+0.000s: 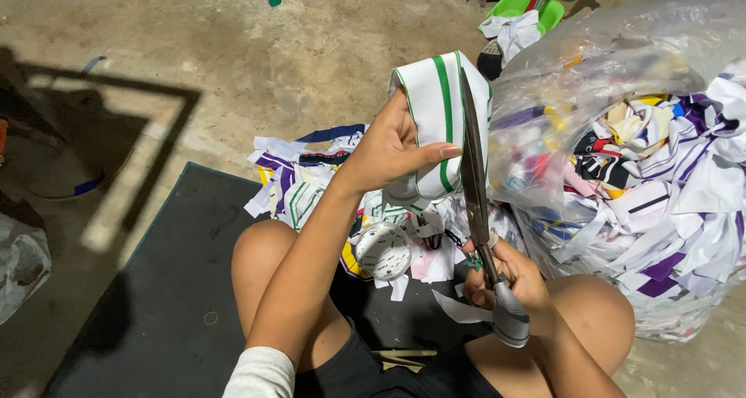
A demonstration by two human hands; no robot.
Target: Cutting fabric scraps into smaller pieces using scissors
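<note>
a floor-level scrap-cutting workshop: bare concrete floor (256, 56), bagged fabric offcuts (660, 188)

The person wears a white sleeve (260, 373), pushed up above the elbow so the forearm below it is bare down to the left hand (388, 145). Right of the sleeve, dark shorts (365, 371) cover the lap, ending high on the thighs and leaving both knees bare. The right hand (509, 278) and its forearm are bare too; no rings, watch or gloves show.

Scrap bag (645, 212) crowding right; left floor (233, 64) open
</note>
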